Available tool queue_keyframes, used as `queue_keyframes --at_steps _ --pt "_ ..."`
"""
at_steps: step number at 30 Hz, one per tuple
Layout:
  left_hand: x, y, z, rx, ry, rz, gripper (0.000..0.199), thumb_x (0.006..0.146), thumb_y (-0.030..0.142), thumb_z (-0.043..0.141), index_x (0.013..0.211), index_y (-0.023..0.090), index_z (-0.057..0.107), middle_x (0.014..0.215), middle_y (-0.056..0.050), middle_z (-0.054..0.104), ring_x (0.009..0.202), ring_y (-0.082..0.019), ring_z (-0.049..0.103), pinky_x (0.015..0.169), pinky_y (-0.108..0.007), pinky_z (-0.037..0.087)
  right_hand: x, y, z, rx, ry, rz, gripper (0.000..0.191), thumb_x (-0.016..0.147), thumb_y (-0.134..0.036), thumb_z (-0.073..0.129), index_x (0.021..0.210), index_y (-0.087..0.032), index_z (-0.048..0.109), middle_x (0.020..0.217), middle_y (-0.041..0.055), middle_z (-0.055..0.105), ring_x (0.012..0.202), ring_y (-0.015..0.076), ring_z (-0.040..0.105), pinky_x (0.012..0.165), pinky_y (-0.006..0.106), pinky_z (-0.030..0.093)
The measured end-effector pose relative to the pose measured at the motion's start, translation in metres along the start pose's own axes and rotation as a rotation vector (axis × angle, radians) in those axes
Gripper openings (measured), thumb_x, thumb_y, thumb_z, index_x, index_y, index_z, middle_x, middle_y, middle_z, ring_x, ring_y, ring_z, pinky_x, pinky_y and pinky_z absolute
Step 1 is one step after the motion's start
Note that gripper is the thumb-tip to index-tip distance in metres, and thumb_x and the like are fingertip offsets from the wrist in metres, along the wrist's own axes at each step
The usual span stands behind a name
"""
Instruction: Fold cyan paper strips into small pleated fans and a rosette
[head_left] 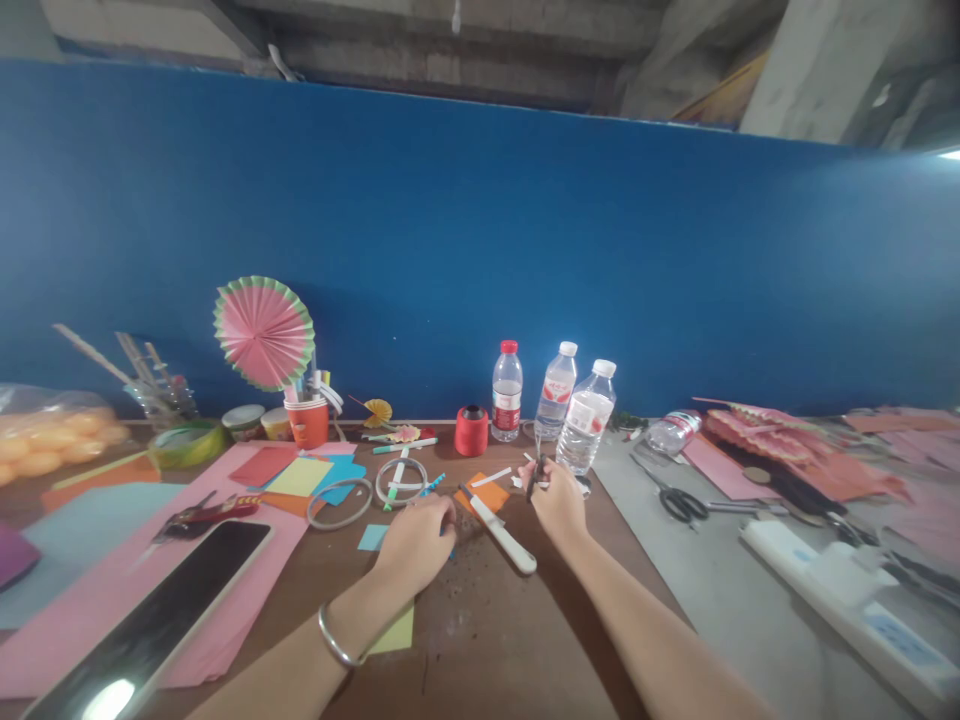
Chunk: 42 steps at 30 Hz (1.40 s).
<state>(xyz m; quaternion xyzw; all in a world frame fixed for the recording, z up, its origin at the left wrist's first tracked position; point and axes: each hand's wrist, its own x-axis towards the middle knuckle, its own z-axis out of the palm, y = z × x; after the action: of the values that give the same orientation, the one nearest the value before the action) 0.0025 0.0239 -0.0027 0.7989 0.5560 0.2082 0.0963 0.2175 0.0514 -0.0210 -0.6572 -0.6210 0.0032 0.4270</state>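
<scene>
My right hand (559, 503) is closed around the handles of a small pair of dark scissors (535, 474), whose blades point up and away from me. Beside it, my left hand (417, 538), with a silver bangle at the wrist, has its fingers curled in. A bit of blue shows under those fingers, but what they hold is hidden. Between the two hands lies a white-handled knife (506, 538), its blade over an orange paper square (490, 497). White paper scraps are near the scissors. A light blue paper piece (372, 538) lies just left of my left hand.
Behind stand a red thread spool (471, 432) and several water bottles (508, 395). To the left are a phone (165, 610), pliers (202, 513), two rings (340, 505) and a paper fan (264, 333) in a cup (307, 425). At right lie black-handled scissors (681, 505) and a power strip (847, 605).
</scene>
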Motion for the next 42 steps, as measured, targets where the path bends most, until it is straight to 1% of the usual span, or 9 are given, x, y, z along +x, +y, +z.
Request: queue_keyframes --at_steps 4,10,17,20,23,26,32,37,42 --pt "0.002 -0.002 -0.002 -0.001 0.010 0.000 0.010 0.072 0.018 0.045 0.071 0.019 0.055 0.077 -0.005 0.060 0.075 -0.019 0.055 0.067 -0.028 0.037 -0.006 -0.009 0.002 0.139 -0.080 -0.009 0.024 0.074 -0.037 0.050 0.084 -0.018 0.060 0.077 0.0037 0.061 0.075 0.0190 0.054 0.067 0.027 0.038" --pt "0.000 -0.001 -0.002 0.055 -0.031 0.001 0.006 0.065 0.021 0.052 0.068 0.020 0.057 0.075 -0.006 0.060 0.074 -0.023 0.056 0.063 -0.030 0.036 -0.008 -0.011 0.007 0.351 -0.165 0.001 0.019 0.072 -0.029 0.050 0.081 -0.016 0.062 0.076 0.0050 0.063 0.069 0.0176 0.056 0.065 0.027 0.042" --pt "0.006 0.000 -0.002 -0.390 -0.019 0.023 0.015 0.068 0.013 0.045 0.072 0.020 0.058 0.075 -0.001 0.062 0.073 -0.017 0.057 0.069 -0.028 0.040 -0.018 -0.026 0.006 0.610 -0.258 -0.026 0.019 0.071 -0.026 0.053 0.084 -0.016 0.065 0.072 0.0028 0.064 0.060 0.0136 0.054 0.057 0.023 0.042" --pt "0.009 0.001 0.001 -0.615 0.018 -0.021 0.011 0.072 0.019 0.048 0.078 0.019 0.058 0.076 -0.002 0.063 0.072 -0.017 0.058 0.069 -0.028 0.042 -0.026 -0.038 0.004 0.608 -0.234 -0.099 0.024 0.068 -0.025 0.057 0.090 -0.018 0.065 0.080 0.0037 0.064 0.064 0.0141 0.053 0.059 0.024 0.042" --pt "0.009 0.002 0.006 -0.745 0.053 -0.042 0.012 0.072 0.024 0.053 0.080 0.017 0.058 0.076 -0.003 0.063 0.070 -0.017 0.058 0.067 -0.028 0.043 -0.033 -0.043 0.006 0.551 -0.297 -0.118 0.025 0.066 -0.026 0.060 0.089 -0.020 0.066 0.074 0.0019 0.063 0.058 0.0129 0.051 0.055 0.022 0.040" --pt "0.008 0.003 0.010 -0.798 0.070 -0.048 0.012 0.070 0.025 0.056 0.078 0.017 0.058 0.072 -0.002 0.063 0.066 -0.016 0.057 0.063 -0.027 0.043 -0.036 -0.042 0.010 0.505 -0.366 -0.066 0.017 0.067 -0.028 0.058 0.078 -0.019 0.067 0.065 0.0004 0.061 0.052 0.0113 0.049 0.050 0.021 0.038" --pt "0.008 0.003 0.014 -0.804 0.076 -0.061 0.009 0.069 0.023 0.058 0.076 0.017 0.058 0.070 -0.001 0.062 0.064 -0.015 0.056 0.062 -0.026 0.043 -0.033 -0.037 0.014 0.497 -0.332 -0.033 0.016 0.069 -0.027 0.055 0.073 -0.016 0.067 0.059 0.0001 0.057 0.053 0.0114 0.048 0.049 0.020 0.035" --pt "0.010 0.004 0.012 -0.839 -0.003 0.014 0.012 0.070 0.019 0.057 0.081 0.017 0.058 0.076 -0.002 0.063 0.072 -0.015 0.057 0.068 -0.027 0.043 -0.031 -0.034 0.014 0.507 -0.322 -0.024 0.016 0.069 -0.023 0.053 0.076 -0.016 0.065 0.061 0.0003 0.058 0.054 0.0113 0.049 0.051 0.020 0.037" --pt "0.009 0.005 0.007 -0.827 -0.107 0.054 0.014 0.070 0.017 0.056 0.083 0.017 0.059 0.071 0.001 0.060 0.058 -0.011 0.049 0.056 -0.023 0.039 -0.029 -0.032 0.013 0.514 -0.314 -0.015 0.010 0.067 -0.021 0.054 0.069 -0.016 0.062 0.063 0.0007 0.057 0.055 0.0120 0.049 0.052 0.021 0.038"
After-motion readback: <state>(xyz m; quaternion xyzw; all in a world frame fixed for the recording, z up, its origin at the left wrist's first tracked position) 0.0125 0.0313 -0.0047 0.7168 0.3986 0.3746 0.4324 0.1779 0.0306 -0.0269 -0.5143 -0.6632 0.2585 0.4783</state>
